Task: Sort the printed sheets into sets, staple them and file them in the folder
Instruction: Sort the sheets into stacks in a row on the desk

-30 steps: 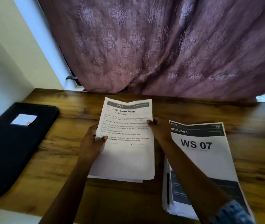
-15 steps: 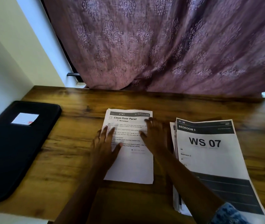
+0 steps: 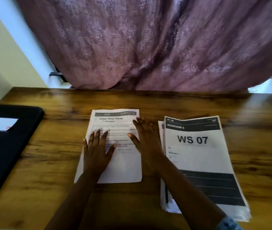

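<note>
Fingers (image 3: 96, 138) of L hand (image 3: 97, 155) & R hand (image 3: 147, 141) lie spread flat on the Clean Door Panel sheets (image 3: 125, 165), held up 1 s ago, now down on the desk (image 3: 52, 180) btwn black folder (image 3: 7, 150) & WS 07 stack (image 3: 198, 156), so this set looks squared, stapling prob next.

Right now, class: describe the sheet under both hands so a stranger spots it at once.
On the brown wooden desk, look between the black folder at left and the white paper stack at right. The white printed sheet there, under the left hand and right hand, alone is titled Clean Door Panel.
</note>
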Demonstrator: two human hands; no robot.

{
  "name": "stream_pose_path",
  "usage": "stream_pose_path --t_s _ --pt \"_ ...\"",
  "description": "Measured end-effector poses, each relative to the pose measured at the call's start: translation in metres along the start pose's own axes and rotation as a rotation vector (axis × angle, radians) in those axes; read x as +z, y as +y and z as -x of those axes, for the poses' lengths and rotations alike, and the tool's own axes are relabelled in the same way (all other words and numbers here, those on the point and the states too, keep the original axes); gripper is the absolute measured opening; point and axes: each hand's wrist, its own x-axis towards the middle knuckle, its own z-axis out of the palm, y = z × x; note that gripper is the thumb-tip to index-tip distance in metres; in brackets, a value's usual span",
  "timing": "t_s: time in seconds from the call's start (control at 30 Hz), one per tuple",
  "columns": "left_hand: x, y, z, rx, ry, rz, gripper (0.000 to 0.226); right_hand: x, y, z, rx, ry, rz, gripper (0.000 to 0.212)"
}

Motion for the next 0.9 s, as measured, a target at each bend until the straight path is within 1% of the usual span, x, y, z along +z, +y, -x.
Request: stream_pose_path --t_s 0.07,0.13,0.17,0.23,0.3,0.33,0.4,0.47,0.5,0.6,0.7,0.8,0.9 --pt "-0.001 0.030 0.003 0.075 0.002 0.072 0.076 -0.025 0.019 0.023 0.047 0.207 -0.048 0.044" --pt "0.002 0.071 0.011 0.150 -0.006 0.207 0.065 -0.045 0.053 0.050 0.188 0.337 -0.094 0.032" --pt "0.000 0.095 0.018 0.153 -0.037 0.305 0.060 -0.054 0.069 0.061 0.257 0.387 -0.090 0.031" --pt "0.003 0.139 0.032 0.105 -0.151 0.527 0.057 -0.074 0.107 0.080 0.418 0.478 -0.048 0.035" --pt "0.018 0.168 0.040 0.019 -0.290 0.759 0.053 -0.091 0.140 0.094 0.623 0.508 -0.077 0.043" --pt "0.025 0.175 0.042 -0.044 -0.325 0.873 0.054 -0.096 0.153 0.098 0.711 0.480 -0.117 0.049" --pt "0.036 0.186 0.042 -0.142 -0.333 0.968 0.057 -0.103 0.172 0.107 0.828 0.391 -0.204 0.062" --pt "0.041 0.194 0.042 -0.135 -0.299 0.946 0.059 -0.106 0.184 0.112 0.863 0.361 -0.282 0.065" --pt "0.040 0.197 0.042 -0.136 -0.278 0.922 0.059 -0.107 0.185 0.114 0.868 0.367 -0.309 0.060" --pt "0.042 0.200 0.041 -0.145 -0.220 0.863 0.057 -0.106 0.192 0.119 0.865 0.354 -0.432 0.037" --pt "0.046 0.195 0.039 -0.149 -0.164 0.842 0.056 -0.101 0.197 0.118 0.878 0.314 -0.595 0.027" --pt "0.050 0.192 0.037 -0.152 -0.133 0.827 0.056 -0.100 0.201 0.113 0.869 0.297 -0.610 0.023" --pt "0.053 0.191 0.037 -0.142 -0.129 0.750 0.057 -0.100 0.204 0.110 0.847 0.273 -0.633 0.021"
